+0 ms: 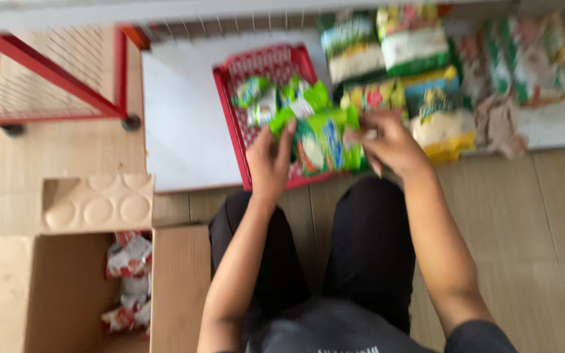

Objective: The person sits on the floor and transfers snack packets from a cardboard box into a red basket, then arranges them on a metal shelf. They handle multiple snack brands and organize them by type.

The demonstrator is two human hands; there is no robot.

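Both the left hand [269, 157] and right hand [390, 144] grip one green snack packet [327, 140] above the partly filled red basket [233, 111], while more packets [129, 274] lie in the cardboard box [60, 294] beside the left hand.

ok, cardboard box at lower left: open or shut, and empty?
Open, not empty. The cardboard box has its flaps folded outward, and a few red-and-white packets lie inside against its right wall. Rest of its floor looks bare.

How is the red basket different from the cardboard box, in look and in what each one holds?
The red basket is plastic mesh and lies on the white shelf; the cardboard box is plain brown and stands on the floor, flaps open. The basket holds green packets, near both hands; the box holds red-and-white packets, untouched. Both are open on top.
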